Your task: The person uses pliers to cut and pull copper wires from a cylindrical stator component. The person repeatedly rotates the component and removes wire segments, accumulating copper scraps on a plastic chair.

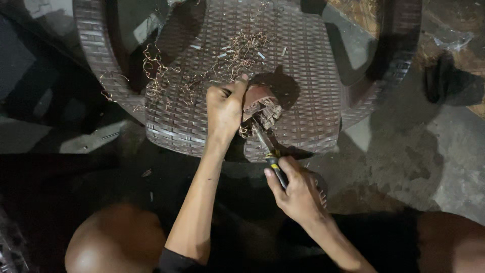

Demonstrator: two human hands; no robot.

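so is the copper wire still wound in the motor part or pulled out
Partly out: loose copper wire lies strewn on the woven chair seat; some remains in the motor part.

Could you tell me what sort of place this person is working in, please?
Probably an informal outdoor or yard workspace, not a fitted workshop. A brown woven plastic chair serves as the bench, on a rough concrete floor. Copper wire scraps litter the seat, where the left hand steadies a wound motor part.
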